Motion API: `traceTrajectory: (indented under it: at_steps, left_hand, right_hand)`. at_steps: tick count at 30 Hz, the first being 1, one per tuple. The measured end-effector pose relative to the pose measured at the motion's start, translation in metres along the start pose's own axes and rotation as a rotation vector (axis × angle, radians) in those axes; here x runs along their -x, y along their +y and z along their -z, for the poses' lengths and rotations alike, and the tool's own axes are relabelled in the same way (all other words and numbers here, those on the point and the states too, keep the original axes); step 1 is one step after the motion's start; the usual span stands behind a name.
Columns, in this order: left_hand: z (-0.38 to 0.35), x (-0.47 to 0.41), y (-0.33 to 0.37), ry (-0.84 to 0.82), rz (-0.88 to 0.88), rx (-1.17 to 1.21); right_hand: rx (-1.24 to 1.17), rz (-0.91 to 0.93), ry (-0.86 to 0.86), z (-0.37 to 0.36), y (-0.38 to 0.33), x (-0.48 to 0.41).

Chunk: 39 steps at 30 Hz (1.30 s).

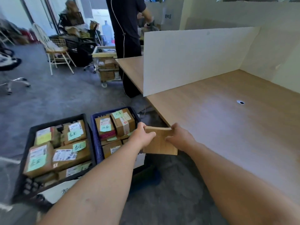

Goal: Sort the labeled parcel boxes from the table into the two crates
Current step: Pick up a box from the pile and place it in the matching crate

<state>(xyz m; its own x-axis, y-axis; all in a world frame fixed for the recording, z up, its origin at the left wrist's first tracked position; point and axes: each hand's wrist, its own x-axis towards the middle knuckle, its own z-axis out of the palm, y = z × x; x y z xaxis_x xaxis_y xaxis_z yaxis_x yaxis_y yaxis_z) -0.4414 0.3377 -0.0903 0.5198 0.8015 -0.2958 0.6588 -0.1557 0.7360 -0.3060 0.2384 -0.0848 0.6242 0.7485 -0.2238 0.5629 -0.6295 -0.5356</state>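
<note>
Meanwhile, left hand (142,135) and right hand (180,137) gripped a parcel box (159,144) beside the blue crate (95,137); with its label hidden, missorting seemed possible.

Table (227,127) with upright white divider (186,59), floor (65,98) with black crate (56,121), blue crate (95,137)
</note>
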Motion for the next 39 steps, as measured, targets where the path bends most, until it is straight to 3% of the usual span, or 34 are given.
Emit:
traceTrajectory:
  at_steps: [13,22,30,39]
  left_hand:
    - [0.109,0.017,-0.112,0.366,0.274,0.086]
    - [0.161,-0.004,-0.169,0.372,0.343,0.136]
    - [0.215,-0.051,-0.190,0.425,0.382,0.127]
    - [0.243,-0.110,-0.206,0.513,0.415,0.073]
  right_hand:
    - [0.108,0.244,-0.116,-0.088,-0.140,-0.010]
    - [0.110,0.407,-0.273,-0.143,-0.204,-0.051]
    - [0.026,0.430,-0.385,-0.173,-0.253,-0.109]
    - [-0.067,0.438,-0.371,-0.202,-0.285,-0.170]
